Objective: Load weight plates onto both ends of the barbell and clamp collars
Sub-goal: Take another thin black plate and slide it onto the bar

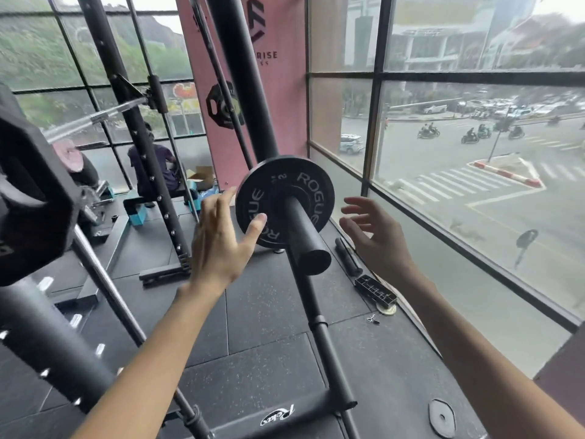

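Observation:
A small black ROGUE weight plate point(278, 191) sits on the black barbell sleeve point(308, 245), whose end points toward me. My left hand point(221, 239) is open just left of the plate, its thumb tip touching the plate's lower left rim. To the right of the sleeve my right hand point(370, 232) hovers open with spread fingers, clear of the plate. No collar is visible on the sleeve.
Black rack uprights point(240, 74) stand behind the plate. A large black plate point(28, 217) hangs at the left. On the rubber floor lie a small plate point(442, 418), a black tray point(375, 290) and a short bar point(347, 256). Windows run along the right. A person sits at the back left.

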